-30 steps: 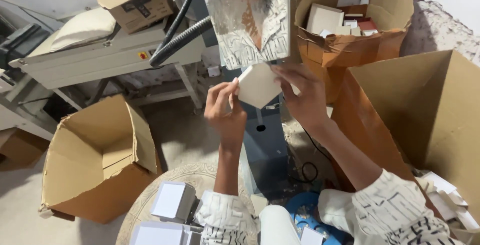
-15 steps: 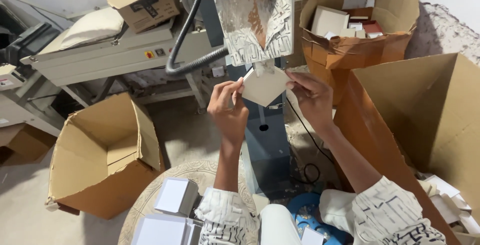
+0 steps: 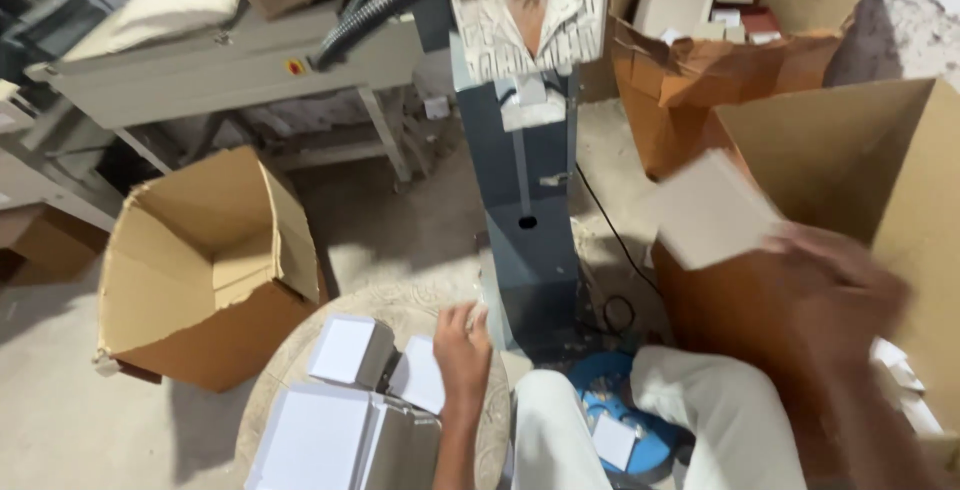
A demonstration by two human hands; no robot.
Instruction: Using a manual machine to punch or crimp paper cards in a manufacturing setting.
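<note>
Head view: my right hand (image 3: 840,300), blurred, pinches a white box (image 3: 710,208) over the big carton (image 3: 900,170); left hand (image 3: 462,348) rests loosely open on flat blanks (image 3: 420,375). I reckon that loose pinch could drop it short.

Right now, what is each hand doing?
Left hand: open, fingers resting on a white card stack, not gripping.
Right hand: blurred, at the edge of a pale square card; grip cannot be told.

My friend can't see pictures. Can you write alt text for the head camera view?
A person's blurred right hand holds a pale square card by a big open cardboard box, while the left hand touches white card stacks on a round table beside a blue-grey machine column.
</note>
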